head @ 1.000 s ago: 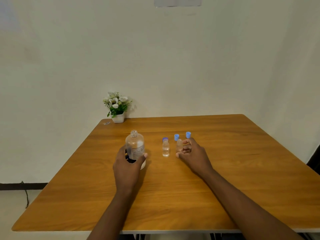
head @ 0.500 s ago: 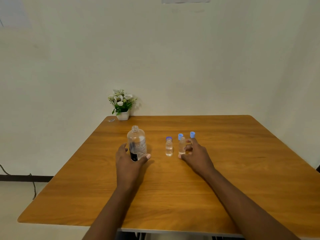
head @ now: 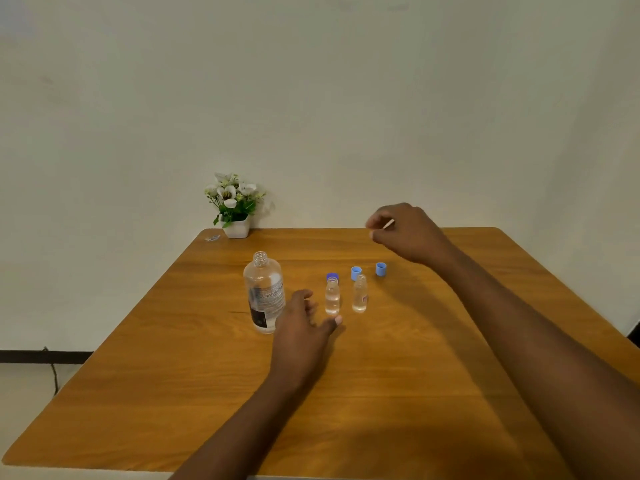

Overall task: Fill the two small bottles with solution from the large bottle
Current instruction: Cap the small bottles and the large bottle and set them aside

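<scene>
The large clear bottle (head: 264,292) stands uncapped and upright on the wooden table (head: 381,375). Two small clear bottles stand to its right, the left one (head: 332,295) and the right one (head: 359,293), both uncapped with clear liquid inside. Three blue caps lie behind them: a dark one (head: 332,276) and two light ones (head: 356,273) (head: 381,269). My left hand (head: 304,327) hovers just right of the large bottle, fingers relaxed, holding nothing. My right hand (head: 405,233) is raised over the far side of the table, fingers loosely curled, empty.
A small white pot of white flowers (head: 234,206) sits at the table's far left corner beside a tiny flat item (head: 212,238). A pale wall rises behind the table. The table's front edge runs close to me.
My left hand let go of the large bottle and moved right. My right hand released the right small bottle and lifted up and away toward the far edge.
</scene>
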